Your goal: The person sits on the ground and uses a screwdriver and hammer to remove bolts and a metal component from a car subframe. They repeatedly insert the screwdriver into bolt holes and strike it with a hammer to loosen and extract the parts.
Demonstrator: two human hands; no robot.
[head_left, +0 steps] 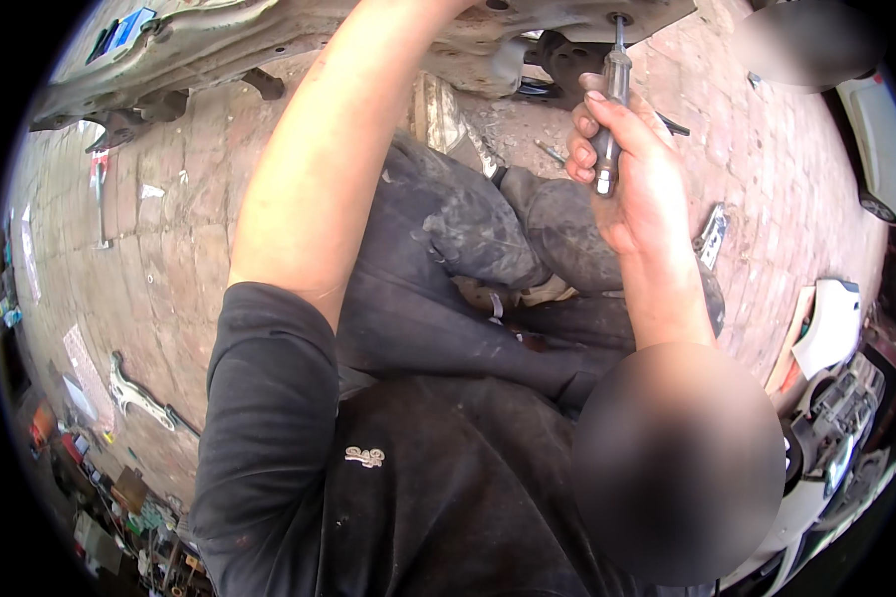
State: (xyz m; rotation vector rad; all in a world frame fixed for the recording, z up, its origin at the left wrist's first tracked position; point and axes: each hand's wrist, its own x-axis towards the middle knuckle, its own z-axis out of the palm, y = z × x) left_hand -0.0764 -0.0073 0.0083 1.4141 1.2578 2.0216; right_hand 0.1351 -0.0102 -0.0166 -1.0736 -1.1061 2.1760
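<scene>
My right hand [635, 149] is wrapped round the dark handle of a screwdriver [617, 75], held nearly upright in the picture. The tip of its shaft meets a round hole near the right end of a pale, dirty metal car part [567, 18]. From my dark short sleeve, my bare left arm [314, 169] stretches up across that same part. My left hand itself lies beyond the top edge, so its fingers and whatever they touch are hidden.
My bent legs in dirty dark trousers [468, 239] fill the middle, above the brick paving [184, 249]. A metal suspension arm [137, 396] lies at left, with assorted parts and tools below it. A white car [878, 149] and loose body parts [831, 323] are at right.
</scene>
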